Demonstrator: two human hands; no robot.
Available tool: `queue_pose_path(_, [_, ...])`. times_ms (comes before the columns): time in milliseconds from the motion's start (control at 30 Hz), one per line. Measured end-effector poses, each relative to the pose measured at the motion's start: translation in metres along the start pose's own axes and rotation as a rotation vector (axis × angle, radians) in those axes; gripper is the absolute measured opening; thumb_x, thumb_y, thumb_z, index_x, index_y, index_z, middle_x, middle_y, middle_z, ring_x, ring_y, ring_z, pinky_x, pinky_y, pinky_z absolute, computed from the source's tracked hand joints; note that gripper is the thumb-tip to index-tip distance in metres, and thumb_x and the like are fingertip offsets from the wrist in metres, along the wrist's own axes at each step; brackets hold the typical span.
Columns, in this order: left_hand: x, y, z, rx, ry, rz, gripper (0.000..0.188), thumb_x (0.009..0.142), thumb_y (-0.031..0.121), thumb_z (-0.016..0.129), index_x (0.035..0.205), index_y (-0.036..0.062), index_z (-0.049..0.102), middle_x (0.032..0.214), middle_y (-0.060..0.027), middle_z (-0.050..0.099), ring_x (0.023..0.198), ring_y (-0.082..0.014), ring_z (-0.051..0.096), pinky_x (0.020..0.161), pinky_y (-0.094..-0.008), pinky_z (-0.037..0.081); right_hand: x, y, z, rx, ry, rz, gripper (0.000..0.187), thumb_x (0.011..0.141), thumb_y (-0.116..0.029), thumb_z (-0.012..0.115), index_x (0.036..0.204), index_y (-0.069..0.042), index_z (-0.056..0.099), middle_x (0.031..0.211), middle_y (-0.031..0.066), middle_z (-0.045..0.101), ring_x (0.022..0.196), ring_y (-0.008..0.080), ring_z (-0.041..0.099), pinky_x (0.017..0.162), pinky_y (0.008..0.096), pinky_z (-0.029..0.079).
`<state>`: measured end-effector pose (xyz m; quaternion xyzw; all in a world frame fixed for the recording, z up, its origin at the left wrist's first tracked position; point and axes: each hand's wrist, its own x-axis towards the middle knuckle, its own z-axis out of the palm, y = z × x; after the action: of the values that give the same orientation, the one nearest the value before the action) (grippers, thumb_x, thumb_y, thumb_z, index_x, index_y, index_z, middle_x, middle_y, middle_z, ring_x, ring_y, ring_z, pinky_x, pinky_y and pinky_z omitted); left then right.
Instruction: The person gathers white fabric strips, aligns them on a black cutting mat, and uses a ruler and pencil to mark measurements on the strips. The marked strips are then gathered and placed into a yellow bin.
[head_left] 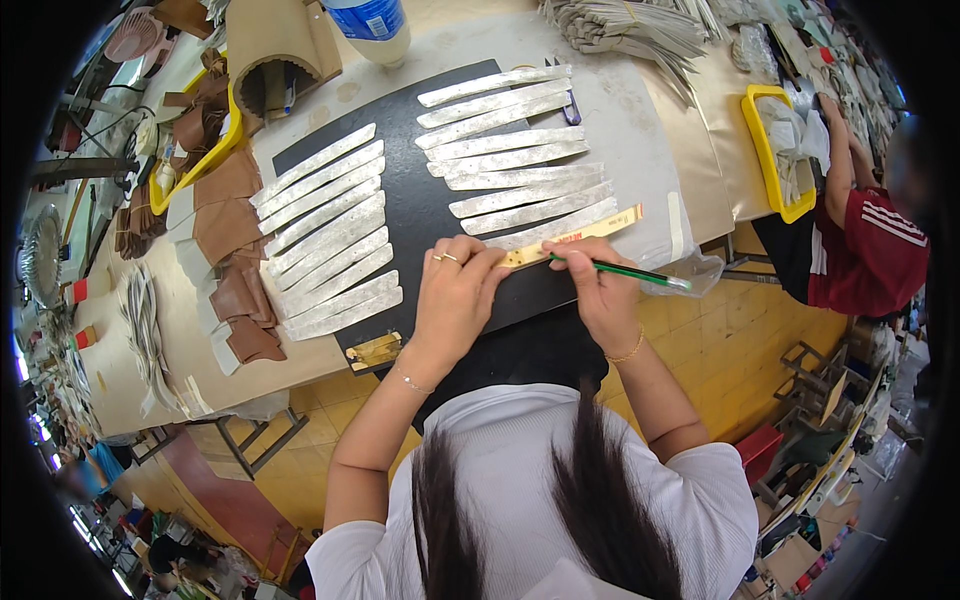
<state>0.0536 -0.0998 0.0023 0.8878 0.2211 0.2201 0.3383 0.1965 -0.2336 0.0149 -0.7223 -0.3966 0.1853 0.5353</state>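
My left hand (458, 290), fingers bent, holds down the left end of a pale yellow strip (610, 226) with small holes and red print. That strip lies slantwise along the near edge of a black board (400, 200). In my right hand (603, 298) is a slim green and black pen (640, 273), its writing tip close to the strip near my left fingertips. Long silvery-white strips (335, 225) lie in a column on the left of the board. Another column of silvery strips (525, 185) spreads over its right side, the nearest one partly behind the yellow strip.
Brown leather pieces (225, 215) and a yellow basket (236, 122) sit at the left. A plastic bottle (372, 30) and a stack of grey strips (640, 35) stand farther back. At the right, a person in a dark red shirt (875, 240) reaches by another yellow basket (767, 165).
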Motion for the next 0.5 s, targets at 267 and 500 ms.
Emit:
queue_pose_path(267, [0.015, -0.012, 0.001, 0.030, -0.013, 0.066, 0.018, 0.080, 0.010, 0.075, 0.097, 0.0062, 0.070, 0.095, -0.0054, 0.060, 0.088, -0.0256, 0.055, 0.079, -0.0380, 0.043, 0.001, -0.008, -0.006, 0.022, -0.011, 0.018, 0.024, 0.104, -0.018, 0.053, 0.104, 0.002, 0.065, 0.097, 0.0123, 0.073, 0.082, 0.0169, 0.069, 0.076, 0.0271, 0.054])
queue_pose_path(500, [0.014, -0.014, 0.003, 0.029, -0.011, 0.039, 0.018, 0.079, 0.010, 0.077, 0.096, 0.0059, 0.071, 0.094, -0.0054, 0.060, 0.089, -0.0251, 0.056, 0.080, -0.0369, 0.043, -0.001, -0.003, -0.004, 0.015, -0.025, 0.015, 0.023, 0.104, -0.018, 0.053, 0.104, 0.002, 0.065, 0.096, 0.0126, 0.073, 0.083, 0.0177, 0.070, 0.076, 0.0275, 0.055])
